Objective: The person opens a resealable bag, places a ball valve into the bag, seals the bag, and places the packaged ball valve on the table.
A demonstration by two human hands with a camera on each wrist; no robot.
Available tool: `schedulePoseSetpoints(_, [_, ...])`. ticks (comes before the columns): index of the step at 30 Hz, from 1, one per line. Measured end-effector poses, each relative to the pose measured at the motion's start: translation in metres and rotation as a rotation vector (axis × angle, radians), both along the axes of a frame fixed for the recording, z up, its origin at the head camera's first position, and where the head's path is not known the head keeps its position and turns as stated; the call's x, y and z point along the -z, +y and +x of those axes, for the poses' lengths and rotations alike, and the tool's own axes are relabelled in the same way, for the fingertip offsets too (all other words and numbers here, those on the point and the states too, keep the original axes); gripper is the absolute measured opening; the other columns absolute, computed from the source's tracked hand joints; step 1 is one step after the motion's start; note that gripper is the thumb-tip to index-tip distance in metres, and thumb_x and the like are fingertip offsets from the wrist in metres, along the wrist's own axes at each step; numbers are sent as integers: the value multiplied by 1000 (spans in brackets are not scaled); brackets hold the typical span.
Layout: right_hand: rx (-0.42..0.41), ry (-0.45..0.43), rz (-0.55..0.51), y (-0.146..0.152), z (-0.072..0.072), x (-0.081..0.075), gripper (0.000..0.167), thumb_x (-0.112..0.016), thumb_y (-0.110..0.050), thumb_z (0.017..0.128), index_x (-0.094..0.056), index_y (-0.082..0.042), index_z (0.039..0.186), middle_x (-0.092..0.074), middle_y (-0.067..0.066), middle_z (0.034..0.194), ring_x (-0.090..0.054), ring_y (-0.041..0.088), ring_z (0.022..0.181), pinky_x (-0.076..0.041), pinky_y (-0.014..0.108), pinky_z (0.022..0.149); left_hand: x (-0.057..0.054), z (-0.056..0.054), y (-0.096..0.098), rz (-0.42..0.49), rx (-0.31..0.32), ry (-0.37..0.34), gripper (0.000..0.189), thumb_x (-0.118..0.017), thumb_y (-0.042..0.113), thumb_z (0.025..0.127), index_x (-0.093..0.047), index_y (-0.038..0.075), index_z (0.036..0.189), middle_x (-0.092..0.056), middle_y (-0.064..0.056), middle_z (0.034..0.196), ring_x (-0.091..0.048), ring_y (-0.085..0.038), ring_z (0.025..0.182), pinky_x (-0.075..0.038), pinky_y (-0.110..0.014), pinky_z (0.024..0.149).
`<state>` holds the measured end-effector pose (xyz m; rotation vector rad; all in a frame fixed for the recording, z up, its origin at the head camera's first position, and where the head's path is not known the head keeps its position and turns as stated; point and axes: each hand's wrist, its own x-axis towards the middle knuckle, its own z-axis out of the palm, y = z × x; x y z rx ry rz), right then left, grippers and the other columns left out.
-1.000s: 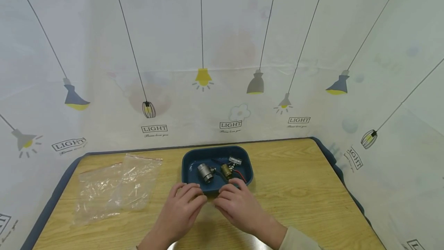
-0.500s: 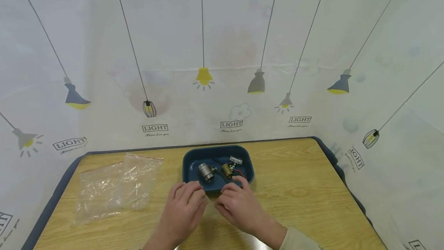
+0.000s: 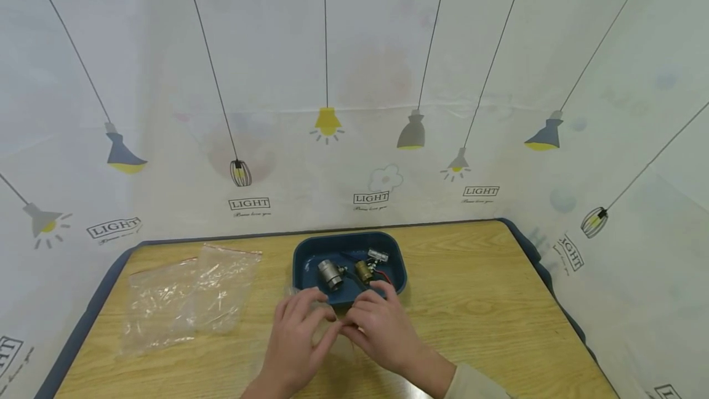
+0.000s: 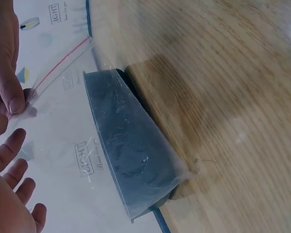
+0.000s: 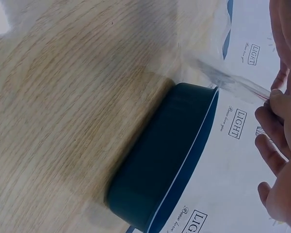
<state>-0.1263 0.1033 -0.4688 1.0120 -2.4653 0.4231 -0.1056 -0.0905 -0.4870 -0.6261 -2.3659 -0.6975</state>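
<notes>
My right hand (image 3: 382,331) pinches the edge of a clear zip bag (image 4: 131,141) with a red line along its mouth; the bag hangs before the tray in the left wrist view. Close beside it, my left hand (image 3: 301,331) has its thumb and fingers parted, the thumb tip near the right fingertips. In the left wrist view its fingers are spread and loosely bent. Beyond the hands stands a dark blue tray (image 3: 301,245). Inside lie a silver metal valve (image 3: 330,274), a brass valve (image 3: 363,271) by a red lever, and a small shiny metal piece (image 3: 378,255).
Two flat clear zip bags (image 3: 166,306) overlap on the left of the wood-grain table (image 3: 476,300). A pale wall sheet (image 3: 365,159) printed with lamps surrounds the back and sides, beyond the table's dark blue edge.
My left thumb and forefinger have parted and the thumb has reached toward the right fingertips. The right hand keeps its pinch nearly in place. Tray and loose bags lie as before.
</notes>
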Motion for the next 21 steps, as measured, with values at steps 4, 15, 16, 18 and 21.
schedulePoseSetpoints(4, [-10, 14, -5, 0, 0, 0, 10, -75, -39, 80, -72, -30, 82, -67, -20, 77, -61, 4, 87, -41, 45, 102, 0, 0, 1, 2, -19, 8, 9, -76, 26, 81, -67, 25, 79, -63, 3, 107, -57, -19, 111, -40, -42, 92])
schedulePoseSetpoints(15, [9, -40, -38, -3, 3, 1, 4, -70, -32, 88, -72, -29, 86, -69, -17, 82, -61, 7, 90, -41, 45, 100, -5, 0, 6, 48, -63, -88, 14, -74, 18, 81, -64, 25, 75, -62, 4, 106, -58, -19, 108, -42, -44, 90])
schedulePoseSetpoints(16, [16, -49, -36, -4, 3, 2, 4, -71, -32, 88, -72, -29, 86, -69, -17, 83, -61, 7, 91, -41, 45, 100, -5, 0, 6, 55, -63, -99, 14, -74, 17, 81, -64, 25, 75, -62, 4, 106, -58, -19, 108, -42, -44, 90])
schedulePoseSetpoints(18, [27, -66, -31, -5, 3, 2, 4, -71, -33, 88, -72, -29, 86, -70, -17, 84, -60, 7, 91, -41, 45, 101, -4, 0, 7, 68, -68, -117, 15, -74, 17, 81, -64, 25, 74, -62, 4, 106, -57, -18, 107, -41, -44, 89])
schedulePoseSetpoints(21, [34, -88, -26, -6, 3, 4, 5, -70, -34, 88, -73, -29, 88, -70, -18, 84, -61, 6, 92, -40, 44, 101, -2, 0, 9, 89, -66, -141, 15, -74, 15, 80, -64, 25, 74, -62, 4, 107, -57, -17, 108, -40, -44, 90])
